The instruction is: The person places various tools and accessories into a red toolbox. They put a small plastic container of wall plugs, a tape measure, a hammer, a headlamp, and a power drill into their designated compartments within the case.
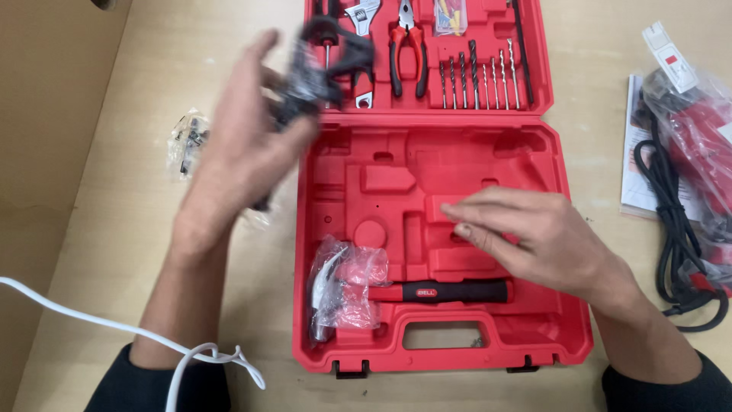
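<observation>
My left hand (240, 145) is raised over the table's left part and grips a black plastic handle part (324, 65) wrapped in clear plastic; the part is blurred. My right hand (526, 229) rests flat, fingers together, on the moulded insert of an open red tool case (457, 351). A hammer (427, 291) with a red and black grip lies in the case's front slot, its head in a clear bag. Pliers (408, 46), a spanner and several drill bits (476, 76) sit in the lid.
A red power drill in a clear bag (701, 130) with a black cord (675, 229) lies on a leaflet at the right. A small bag of metal parts (189, 141) lies at the left. A white cable (114, 324) crosses the front left corner.
</observation>
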